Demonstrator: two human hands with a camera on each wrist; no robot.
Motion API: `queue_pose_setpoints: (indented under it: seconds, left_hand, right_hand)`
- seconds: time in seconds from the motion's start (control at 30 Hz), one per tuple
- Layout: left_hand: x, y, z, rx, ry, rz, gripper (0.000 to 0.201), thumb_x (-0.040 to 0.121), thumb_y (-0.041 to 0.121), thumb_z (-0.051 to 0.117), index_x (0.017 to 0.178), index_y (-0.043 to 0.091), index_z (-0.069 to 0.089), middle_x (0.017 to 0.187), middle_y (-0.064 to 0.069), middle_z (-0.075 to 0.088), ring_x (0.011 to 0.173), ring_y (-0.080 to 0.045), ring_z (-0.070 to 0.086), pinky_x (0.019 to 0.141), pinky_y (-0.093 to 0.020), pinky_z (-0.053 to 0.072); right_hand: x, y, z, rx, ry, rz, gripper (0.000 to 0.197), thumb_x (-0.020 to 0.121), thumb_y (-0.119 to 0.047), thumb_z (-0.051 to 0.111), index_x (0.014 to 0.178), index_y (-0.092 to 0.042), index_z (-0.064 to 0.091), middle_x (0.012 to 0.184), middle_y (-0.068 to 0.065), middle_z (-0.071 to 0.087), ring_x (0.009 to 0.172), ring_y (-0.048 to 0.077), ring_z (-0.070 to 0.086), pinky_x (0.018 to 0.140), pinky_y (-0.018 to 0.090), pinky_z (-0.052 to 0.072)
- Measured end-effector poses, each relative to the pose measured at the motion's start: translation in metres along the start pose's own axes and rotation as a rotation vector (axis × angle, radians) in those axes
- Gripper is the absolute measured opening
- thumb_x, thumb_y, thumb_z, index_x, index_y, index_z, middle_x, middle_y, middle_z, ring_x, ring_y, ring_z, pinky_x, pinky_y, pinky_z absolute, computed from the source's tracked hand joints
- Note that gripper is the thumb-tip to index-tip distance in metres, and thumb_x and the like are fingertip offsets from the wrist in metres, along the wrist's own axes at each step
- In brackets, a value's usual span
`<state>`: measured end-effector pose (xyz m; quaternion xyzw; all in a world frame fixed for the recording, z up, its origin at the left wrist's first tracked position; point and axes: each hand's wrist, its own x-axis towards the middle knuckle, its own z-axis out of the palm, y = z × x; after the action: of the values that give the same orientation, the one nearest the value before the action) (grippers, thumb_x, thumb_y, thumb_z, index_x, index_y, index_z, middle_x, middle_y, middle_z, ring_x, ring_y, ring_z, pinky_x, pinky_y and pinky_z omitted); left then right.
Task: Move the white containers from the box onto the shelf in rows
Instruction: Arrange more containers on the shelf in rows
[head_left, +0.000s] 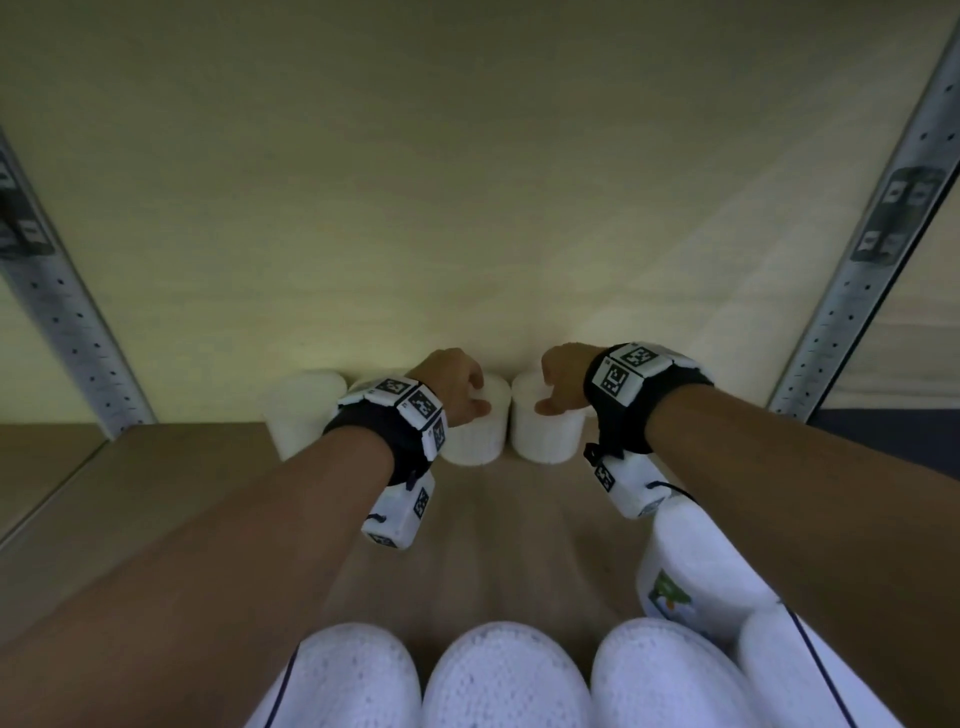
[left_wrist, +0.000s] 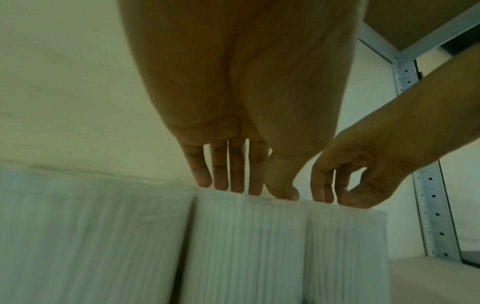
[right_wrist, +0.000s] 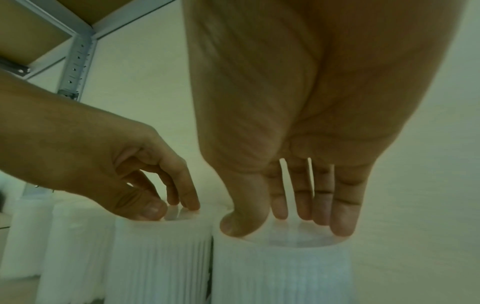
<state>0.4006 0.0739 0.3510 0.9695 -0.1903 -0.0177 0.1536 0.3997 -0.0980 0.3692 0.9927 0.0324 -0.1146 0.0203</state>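
A: Where are the white containers?

B: Two stand upright, touching, at the back of the shelf (head_left: 156, 467) against the rear panel. The left hand (head_left: 451, 382) grips the top of the left container (head_left: 475, 431); the right hand (head_left: 563, 374) grips the top of the right container (head_left: 545, 434).

A: How do the fingers lie?

B: Bent down over each rim, thumb at the front edge. More containers (head_left: 304, 410) stand further left in the same row, and a front row of containers (head_left: 506, 675) sits nearest the camera.
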Motion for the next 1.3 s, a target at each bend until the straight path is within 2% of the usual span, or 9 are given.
queue_pose_setpoints:
  seconds: [0.27,0.47,0.63,0.73,0.8,0.9,0.97,1.17,1.3]
  left_hand:
    - [0.002,0.0,0.001,0.004,0.0,-0.003,0.044,0.088,0.031,0.065,0.123,0.005,0.06,0.132,-0.012,0.054,0.119,-0.027,0.054,0.097,-0.032,0.044]
    - [0.003,0.0,0.002,0.005,-0.001,-0.007,0.044,0.088,0.03,0.065,0.124,0.006,0.059,0.132,-0.013,0.054,0.119,-0.028,0.054,0.098,-0.033,0.044]
    - [0.004,-0.001,0.003,-0.006,0.002,-0.005,0.044,0.088,0.029,0.065,0.125,0.005,0.058,0.132,-0.013,0.053,0.12,-0.028,0.053,0.099,-0.033,0.043]
    - [0.003,-0.001,0.004,-0.014,0.008,-0.001,0.043,0.089,0.028,0.064,0.125,0.005,0.058,0.133,-0.013,0.052,0.121,-0.028,0.052,0.1,-0.033,0.042]
    - [0.003,-0.002,0.004,-0.015,0.012,0.002,0.043,0.089,0.028,0.064,0.125,0.005,0.058,0.133,-0.013,0.051,0.122,-0.028,0.051,0.099,-0.033,0.041]
    - [0.004,-0.003,0.004,-0.022,0.008,0.0,0.044,0.088,0.028,0.064,0.124,0.005,0.058,0.133,-0.013,0.051,0.122,-0.028,0.051,0.1,-0.033,0.042]
    - [0.005,-0.003,0.004,-0.021,0.002,0.001,0.043,0.088,0.028,0.064,0.124,0.005,0.058,0.133,-0.014,0.052,0.122,-0.028,0.052,0.099,-0.033,0.043]
    - [0.007,-0.004,0.006,-0.016,0.015,0.014,0.043,0.089,0.028,0.064,0.124,0.005,0.058,0.131,-0.013,0.052,0.12,-0.028,0.052,0.098,-0.033,0.042]
    - [0.008,-0.006,0.008,-0.024,0.03,0.02,0.044,0.088,0.029,0.065,0.124,0.005,0.058,0.13,-0.013,0.053,0.119,-0.027,0.053,0.097,-0.031,0.042]
  right_hand:
    - [-0.005,0.001,-0.001,-0.015,0.017,-0.022,0.051,0.09,-0.035,0.062,0.126,0.0,0.056,0.13,0.016,0.058,0.117,0.031,0.057,0.099,0.038,0.048]
    - [-0.008,0.006,-0.006,-0.012,-0.014,-0.076,0.049,0.088,-0.015,0.066,0.133,-0.008,0.049,0.142,0.011,0.044,0.126,0.029,0.049,0.104,0.037,0.044]
    - [-0.012,0.009,-0.008,0.047,-0.04,-0.094,0.05,0.087,0.0,0.059,0.135,-0.013,0.051,0.144,0.009,0.043,0.126,0.028,0.05,0.099,0.034,0.045]
    - [-0.011,0.009,-0.011,0.11,-0.001,-0.08,0.048,0.087,-0.004,0.059,0.134,-0.013,0.052,0.142,0.009,0.046,0.126,0.028,0.05,0.099,0.034,0.046]
    - [-0.011,0.008,-0.012,0.129,0.053,-0.053,0.043,0.091,-0.019,0.061,0.132,-0.009,0.053,0.139,0.011,0.049,0.124,0.028,0.051,0.1,0.034,0.044]
    - [-0.008,0.007,-0.009,0.081,0.041,-0.001,0.055,0.093,-0.043,0.055,0.13,-0.002,0.054,0.135,0.015,0.055,0.12,0.03,0.055,0.101,0.037,0.046]
    - [-0.008,0.005,-0.004,0.038,-0.004,0.023,0.063,0.091,-0.05,0.054,0.135,-0.004,0.049,0.138,0.014,0.052,0.123,0.029,0.053,0.103,0.038,0.046]
    - [-0.006,0.001,-0.004,0.002,-0.012,0.027,0.06,0.091,-0.045,0.058,0.134,-0.003,0.05,0.136,0.014,0.054,0.121,0.029,0.055,0.102,0.038,0.047]
    - [-0.007,0.001,-0.006,-0.012,-0.035,-0.001,0.052,0.092,-0.03,0.06,0.136,-0.004,0.048,0.138,0.015,0.049,0.124,0.029,0.052,0.101,0.035,0.044]
